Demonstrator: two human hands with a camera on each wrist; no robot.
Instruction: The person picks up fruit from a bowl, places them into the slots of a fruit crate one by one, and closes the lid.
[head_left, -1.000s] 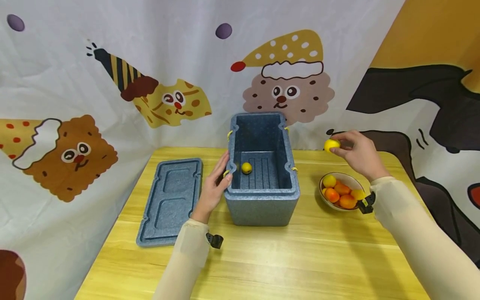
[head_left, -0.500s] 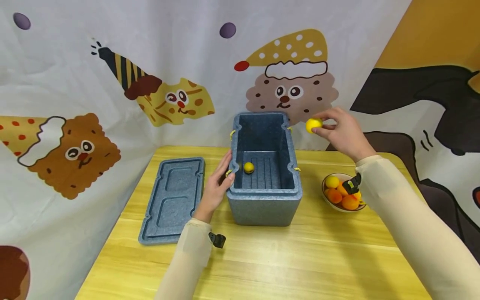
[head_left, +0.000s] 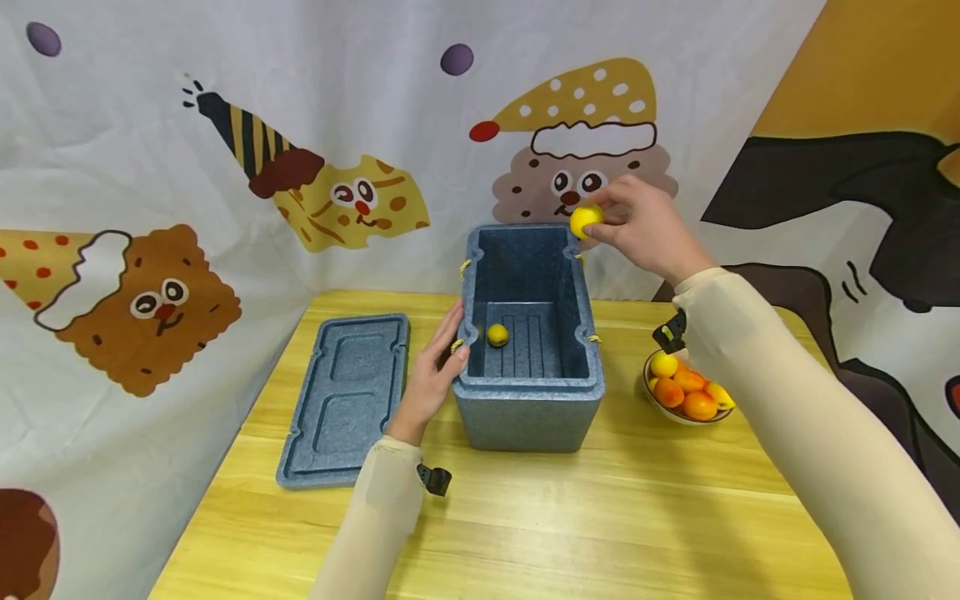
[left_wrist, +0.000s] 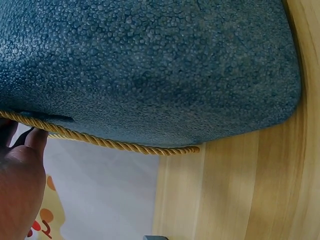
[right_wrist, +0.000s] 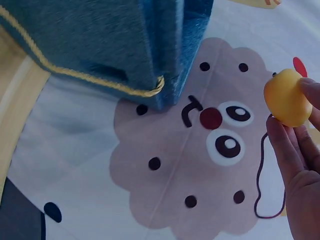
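Observation:
My right hand (head_left: 651,233) pinches a small yellow fruit (head_left: 587,222) between thumb and fingertips, raised at the far right corner of the box in the head view. In the right wrist view the fruit (right_wrist: 287,97) is smooth, with a small dark tip. The grey-blue foam box (head_left: 517,423) stands lidless, a similar yellow fruit (head_left: 497,335) lying on its ribbed floor. Along the box's left side rests my left hand (head_left: 429,385), fingers extended and thumb by the rim. The left wrist view shows its fingers beside the yellow rope (left_wrist: 115,144).
Flat on the wooden table (head_left: 525,525), left of the box, lies its grey-blue lid (head_left: 348,379). A bowl (head_left: 654,402) of yellow and orange fruit stands to the right, under my right forearm. A printed cloth (head_left: 360,75) hangs behind the table.
My right hand has carried the yellow fruit up and leftward, from above the bowl's far side to the box's far right corner. The left hand has kept its place on the box.

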